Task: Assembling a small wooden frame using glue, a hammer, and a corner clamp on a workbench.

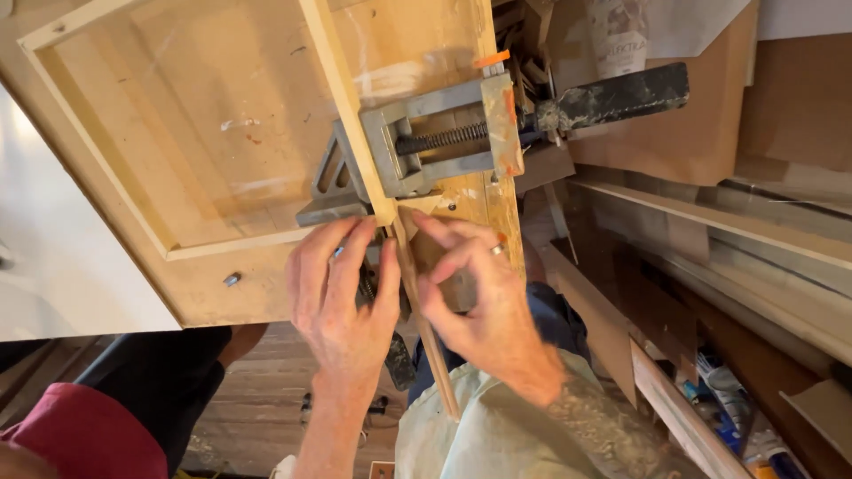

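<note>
Head view, looking down. The left hand (342,297) and the right hand (470,293) meet at a thin, pale wooden strip (424,333) that runs from the corner just above the fingertips down between both wrists toward the person's body. Left-hand fingers (355,244) lie flat against the strip's near end and over a dark clamp part beneath the palm; whether they grasp that part cannot be told. The right hand pinches the strip's upper end between thumb and forefinger; a ring sits on one finger.

Directly above both hands stands a grey metal corner clamp with a threaded screw (426,146), its dark handle (621,96) pointing away past the right hand. A second long pale wooden strip (342,98) passes through the clamp and meets the first at the corner. Both rest on a shallow plywood tray with raised edges (133,160), above the left hand.

Judgement: the strip looks light, stiff but slender, likely to snap or flex if levered; it is best held near the clamped end, along its edges.
</note>
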